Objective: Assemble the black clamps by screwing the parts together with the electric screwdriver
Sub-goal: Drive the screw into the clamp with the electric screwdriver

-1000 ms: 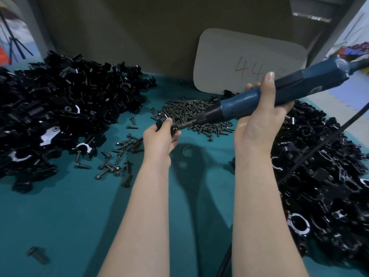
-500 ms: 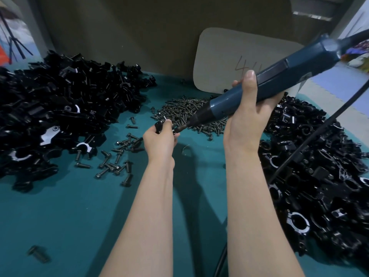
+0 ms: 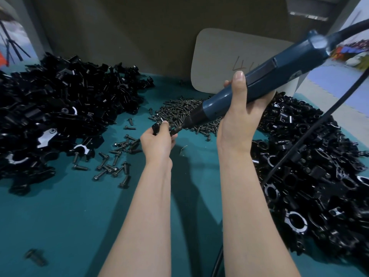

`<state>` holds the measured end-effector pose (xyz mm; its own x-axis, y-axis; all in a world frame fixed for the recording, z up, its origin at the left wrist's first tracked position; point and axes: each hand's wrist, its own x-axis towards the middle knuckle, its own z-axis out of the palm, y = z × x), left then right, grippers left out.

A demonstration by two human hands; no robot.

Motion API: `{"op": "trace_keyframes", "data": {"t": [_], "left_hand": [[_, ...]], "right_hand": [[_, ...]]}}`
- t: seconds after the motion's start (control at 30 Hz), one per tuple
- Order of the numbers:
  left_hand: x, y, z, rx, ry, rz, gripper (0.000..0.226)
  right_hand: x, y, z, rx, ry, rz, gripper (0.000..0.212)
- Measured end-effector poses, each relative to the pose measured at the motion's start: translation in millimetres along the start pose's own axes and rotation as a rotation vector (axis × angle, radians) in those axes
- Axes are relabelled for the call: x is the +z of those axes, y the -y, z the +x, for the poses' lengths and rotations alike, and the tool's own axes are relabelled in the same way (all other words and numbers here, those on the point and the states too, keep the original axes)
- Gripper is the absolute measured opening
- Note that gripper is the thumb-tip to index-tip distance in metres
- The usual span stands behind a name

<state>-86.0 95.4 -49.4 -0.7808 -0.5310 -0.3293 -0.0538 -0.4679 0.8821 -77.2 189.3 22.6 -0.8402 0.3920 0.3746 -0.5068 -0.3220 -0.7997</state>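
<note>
My left hand [image 3: 158, 141] grips a small black clamp [image 3: 156, 128] above the middle of the green table; most of the clamp is hidden by my fingers. My right hand [image 3: 238, 118] holds the blue electric screwdriver [image 3: 257, 78], tilted down to the left. Its bit tip [image 3: 178, 128] meets the clamp at my left fingers. A heap of small dark screws [image 3: 179, 112] lies just behind both hands.
A big pile of black clamp parts [image 3: 60, 108] fills the left side and another pile [image 3: 311, 168] the right. Loose bolts [image 3: 115, 158] lie scattered left of my left arm. The screwdriver's black cable [image 3: 311, 132] crosses the right pile. A pale card [image 3: 219, 62] leans at the back.
My right hand has raised the screwdriver's rear end, so the tool tilts more steeply, and moved slightly left. My left hand with the clamp has stayed almost in place.
</note>
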Motion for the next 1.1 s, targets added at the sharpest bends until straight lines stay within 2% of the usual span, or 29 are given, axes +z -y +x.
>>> {"op": "trace_keyframes", "data": {"t": [0.2, 0.33, 0.47, 0.63, 0.8, 0.87, 1.0, 1.1], "left_hand": [[0.6, -1.0, -0.4, 0.004, -0.003, -0.001, 0.019], [0.7, -0.2, -0.9, 0.003, 0.009, 0.0, 0.018], [0.3, -0.1, 0.0, 0.008, 0.004, -0.01, 0.018], [1.7, 0.7, -0.3, 0.021, 0.01, -0.012, 0.019], [-0.1, 2.0, -0.4, 0.013, 0.04, -0.03, 0.019], [-0.7, 1.9, 0.4, 0.031, 0.038, -0.025, 0.019], [-2.1, -1.3, 3.8, 0.07, 0.059, 0.068, 0.018], [-8.1, -4.9, 7.5, 0.078, 0.14, 0.382, 0.019]], "right_hand": [[-0.1, 0.0, 0.2, 0.024, 0.001, 0.014, 0.067], [0.3, -0.8, 0.3, 0.025, 0.006, 0.002, 0.075], [1.6, -1.8, -0.7, 0.004, 0.014, 0.011, 0.065], [-0.9, -3.4, 0.9, 0.001, 0.016, 0.038, 0.075], [0.0, -2.6, 0.1, -0.041, 0.058, 0.021, 0.056], [-0.8, -1.9, 0.3, -0.028, 0.072, 0.05, 0.057], [-5.4, 4.5, 4.8, 0.016, 0.084, 0.135, 0.069], [-11.3, 8.6, 7.9, 0.064, 0.133, 0.217, 0.056]]}}
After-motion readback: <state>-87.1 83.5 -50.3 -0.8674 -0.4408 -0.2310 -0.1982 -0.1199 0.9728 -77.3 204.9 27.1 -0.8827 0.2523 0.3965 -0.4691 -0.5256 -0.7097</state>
